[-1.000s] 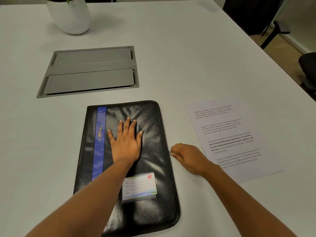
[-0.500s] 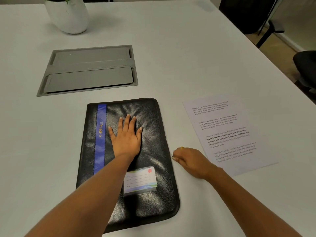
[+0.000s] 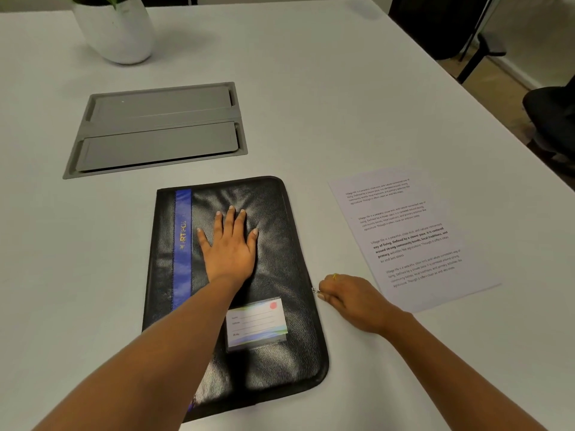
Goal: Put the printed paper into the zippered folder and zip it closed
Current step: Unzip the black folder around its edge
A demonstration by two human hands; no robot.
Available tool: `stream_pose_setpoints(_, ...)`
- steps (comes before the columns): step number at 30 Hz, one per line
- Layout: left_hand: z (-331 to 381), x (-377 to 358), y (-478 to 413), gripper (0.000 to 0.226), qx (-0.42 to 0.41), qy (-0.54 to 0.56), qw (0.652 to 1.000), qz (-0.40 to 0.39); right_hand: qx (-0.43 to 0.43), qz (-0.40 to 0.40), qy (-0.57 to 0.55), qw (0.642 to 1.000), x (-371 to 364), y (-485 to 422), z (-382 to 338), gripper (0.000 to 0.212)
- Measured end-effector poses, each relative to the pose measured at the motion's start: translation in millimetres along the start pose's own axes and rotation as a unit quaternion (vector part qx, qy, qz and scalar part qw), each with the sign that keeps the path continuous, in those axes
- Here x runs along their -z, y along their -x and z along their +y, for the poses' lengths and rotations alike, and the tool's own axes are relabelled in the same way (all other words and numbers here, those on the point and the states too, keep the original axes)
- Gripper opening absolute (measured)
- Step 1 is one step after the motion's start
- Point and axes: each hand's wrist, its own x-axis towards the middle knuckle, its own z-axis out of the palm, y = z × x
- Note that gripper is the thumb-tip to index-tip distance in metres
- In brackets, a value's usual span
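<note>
A black zippered folder [image 3: 280, 353] with a blue stripe and a name label lies flat on the white table in front of me. My left hand [image 3: 228, 244] presses flat on its cover, fingers spread. My right hand [image 3: 348, 298] sits at the folder's right edge, about halfway down, and pinches the small metal zipper pull [image 3: 315, 290]. The printed paper [image 3: 410, 234] lies flat on the table to the right of the folder, its near corner under my right wrist.
A grey recessed cable hatch [image 3: 158, 132] is set into the table beyond the folder. A white plant pot [image 3: 116, 29] stands at the far left. Dark office chairs [image 3: 550, 110] stand past the table's right edge.
My right hand has slid the zipper pull a little nearer to me along the folder's right edge. My left hand stays flat on the cover.
</note>
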Motion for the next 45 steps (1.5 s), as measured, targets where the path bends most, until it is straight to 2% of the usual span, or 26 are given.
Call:
stream_pose_setpoints(8, -7.4, 4.1, 15.0, 0.058, -0.037, -0.001, 0.999, -0.012, -0.027, -0.028, 0.017, 0.999, 7.9, -2.4, -8.5, 0.026)
stream_pose_setpoints(15, -0.5, 1.3, 56.0, 0.06, -0.014, -0.003, 1.0, -0.028, -0.054, -0.094, 0.113, 0.988, 17.6, -9.5, -18.7, 0.025)
stream_pose_setpoints(21, -5.9, -0.9, 86.0, 0.088, -0.019, -0.002, 1.0, -0.022, -0.046, -0.097, 0.122, 0.987, 15.9, -6.3, -21.3, 0.033)
stream_pose_setpoints(25, -8.7, -1.8, 90.3, 0.084, -0.023, 0.005, 1.0, -0.01, -0.042, -0.109, 0.096, 0.989, 22.3, -6.0, -16.0, 0.032)
stream_pose_setpoints(30, -8.4, -2.2, 89.6, 0.059, -0.014, 0.003, 1.0, -0.004, -0.041, -0.127, 0.083, 0.988, 25.8, -6.9, -12.9, 0.027)
stream_pose_setpoints(45, -8.5, -5.9, 90.4, 0.058, -0.012, -0.001, 1.0, 0.011, -0.037, -0.131, 0.042, 0.99, 8.8, 28.2, -17.5, 0.024)
